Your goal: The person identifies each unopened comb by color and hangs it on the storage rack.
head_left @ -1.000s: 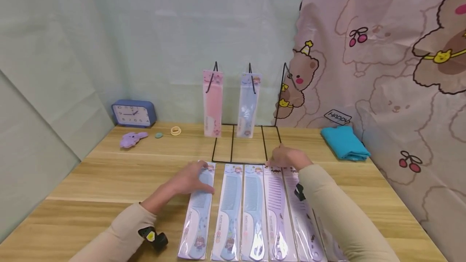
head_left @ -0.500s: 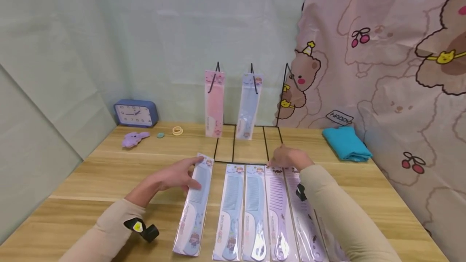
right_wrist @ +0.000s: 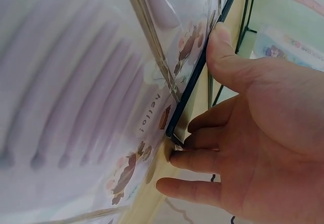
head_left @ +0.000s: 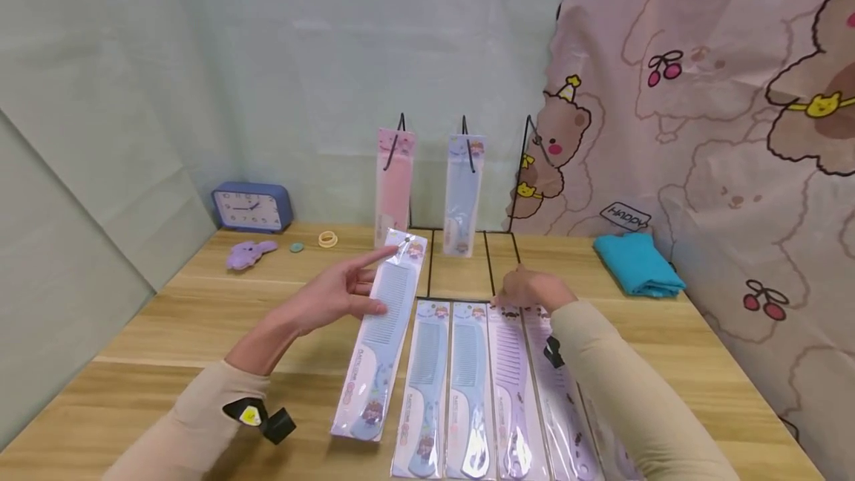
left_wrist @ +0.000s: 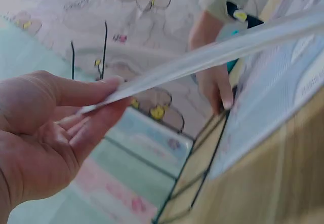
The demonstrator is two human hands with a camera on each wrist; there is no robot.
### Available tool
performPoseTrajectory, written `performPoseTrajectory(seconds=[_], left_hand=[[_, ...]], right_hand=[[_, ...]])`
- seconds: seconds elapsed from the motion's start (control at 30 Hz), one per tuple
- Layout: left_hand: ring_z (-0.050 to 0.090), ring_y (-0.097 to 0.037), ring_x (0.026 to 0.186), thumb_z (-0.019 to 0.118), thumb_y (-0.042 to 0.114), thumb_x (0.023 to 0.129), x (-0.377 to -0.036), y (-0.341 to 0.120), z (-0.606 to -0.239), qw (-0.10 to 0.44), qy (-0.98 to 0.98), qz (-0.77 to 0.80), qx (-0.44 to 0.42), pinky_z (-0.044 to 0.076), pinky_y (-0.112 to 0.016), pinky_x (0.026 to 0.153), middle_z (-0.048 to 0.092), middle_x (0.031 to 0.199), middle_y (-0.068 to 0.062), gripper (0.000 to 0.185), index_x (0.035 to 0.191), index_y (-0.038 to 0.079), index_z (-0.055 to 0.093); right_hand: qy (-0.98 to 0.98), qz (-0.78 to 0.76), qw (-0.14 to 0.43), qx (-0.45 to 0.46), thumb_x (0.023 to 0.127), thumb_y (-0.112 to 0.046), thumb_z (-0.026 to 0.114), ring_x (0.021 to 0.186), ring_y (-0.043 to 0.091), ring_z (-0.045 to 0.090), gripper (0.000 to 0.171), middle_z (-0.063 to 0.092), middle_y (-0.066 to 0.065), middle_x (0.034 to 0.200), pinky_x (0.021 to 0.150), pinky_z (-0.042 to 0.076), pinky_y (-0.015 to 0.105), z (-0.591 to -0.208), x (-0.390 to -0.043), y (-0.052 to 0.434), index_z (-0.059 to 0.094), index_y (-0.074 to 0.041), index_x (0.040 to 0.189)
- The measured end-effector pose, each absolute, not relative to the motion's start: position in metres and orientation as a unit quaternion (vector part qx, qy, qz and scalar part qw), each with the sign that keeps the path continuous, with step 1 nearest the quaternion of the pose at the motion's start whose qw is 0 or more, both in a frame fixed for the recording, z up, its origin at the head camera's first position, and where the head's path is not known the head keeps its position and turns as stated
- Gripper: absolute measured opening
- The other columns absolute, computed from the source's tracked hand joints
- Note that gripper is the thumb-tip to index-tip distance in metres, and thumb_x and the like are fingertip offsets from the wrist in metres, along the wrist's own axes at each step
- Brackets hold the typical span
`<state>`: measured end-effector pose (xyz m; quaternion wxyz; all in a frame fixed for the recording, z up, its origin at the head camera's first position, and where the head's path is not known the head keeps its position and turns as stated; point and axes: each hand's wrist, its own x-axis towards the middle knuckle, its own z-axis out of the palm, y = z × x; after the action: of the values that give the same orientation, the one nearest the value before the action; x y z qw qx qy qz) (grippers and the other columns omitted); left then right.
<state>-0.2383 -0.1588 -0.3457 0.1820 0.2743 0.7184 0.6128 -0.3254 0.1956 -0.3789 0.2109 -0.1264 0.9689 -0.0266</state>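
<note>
Packaged blue comb (head_left: 384, 332): raised over wooden table (head_left: 200, 318), tilted, left of the row of flat packs (head_left: 470, 392). Left hand (head_left: 330, 292) pinches its left edge, thumb on the front. Probably light, stiff, slick-sleeved; upper edge seems the best hold. Right hand (head_left: 534, 289): thumb and fingers clamped on wire rack (right_wrist: 196, 77).

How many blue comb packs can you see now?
4: the held pack in the left grip; on the table, the leftmost pack and its neighbour; the hanging pack on the middle hook. More may hide behind that one.
</note>
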Motion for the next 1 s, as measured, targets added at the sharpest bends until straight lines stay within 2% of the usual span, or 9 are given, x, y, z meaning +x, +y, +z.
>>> performPoseTrajectory(seconds=[0.17, 0.33, 0.63, 0.83, 1.0], left_hand=[[0.064, -0.033, 0.116, 0.072, -0.003, 0.088, -0.237, -0.135, -0.328, 0.151, 0.686, 0.649, 0.293, 0.057, -0.047, 0.085, 0.051, 0.145, -0.021, 0.092, 0.161, 0.026, 0.024], [0.066, -0.034, 0.112, 0.071, -0.006, 0.089, -0.24, -0.113, -0.311, 0.129, 0.676, 0.657, 0.308, 0.058, -0.044, 0.083, 0.052, 0.147, -0.015, 0.09, 0.16, 0.028, 0.027], [0.066, -0.038, 0.111, 0.068, -0.011, 0.088, -0.253, -0.081, -0.291, 0.116, 0.643, 0.67, 0.352, 0.057, -0.049, 0.086, 0.053, 0.145, -0.017, 0.091, 0.159, 0.029, 0.027], [0.068, -0.038, 0.107, 0.069, -0.01, 0.088, -0.262, -0.068, -0.291, 0.104, 0.642, 0.673, 0.353, 0.058, -0.05, 0.083, 0.055, 0.142, -0.018, 0.09, 0.159, 0.029, 0.029], [0.069, -0.037, 0.105, 0.069, -0.011, 0.087, -0.267, -0.061, -0.291, 0.104, 0.638, 0.678, 0.35, 0.058, -0.048, 0.082, 0.058, 0.139, -0.019, 0.091, 0.159, 0.029, 0.029]], right_hand=[[0.968, -0.027, 0.211, -0.131, 0.102, -0.045, 0.055, 0.144, 0.048, 0.025, 0.058, 0.028, 0.036, 0.153, 0.114, 0.025, 0.062, -0.378, -0.326, 0.196, 0.061, 0.004, 0.132], [0.969, -0.025, 0.213, -0.126, 0.102, -0.045, 0.054, 0.144, 0.048, 0.025, 0.058, 0.027, 0.036, 0.154, 0.113, 0.025, 0.063, -0.378, -0.326, 0.196, 0.061, 0.004, 0.133], [0.968, -0.029, 0.214, -0.127, 0.102, -0.044, 0.054, 0.144, 0.047, 0.025, 0.057, 0.029, 0.034, 0.154, 0.114, 0.024, 0.062, -0.376, -0.324, 0.195, 0.062, 0.004, 0.132], [0.967, -0.03, 0.215, -0.134, 0.103, -0.044, 0.053, 0.147, 0.047, 0.016, 0.06, 0.031, 0.033, 0.153, 0.116, 0.018, 0.061, -0.376, -0.324, 0.195, 0.059, 0.007, 0.134], [0.968, -0.02, 0.213, -0.134, 0.103, -0.044, 0.052, 0.146, 0.047, 0.019, 0.06, 0.032, 0.032, 0.153, 0.115, 0.02, 0.062, -0.376, -0.326, 0.195, 0.058, 0.006, 0.135]])
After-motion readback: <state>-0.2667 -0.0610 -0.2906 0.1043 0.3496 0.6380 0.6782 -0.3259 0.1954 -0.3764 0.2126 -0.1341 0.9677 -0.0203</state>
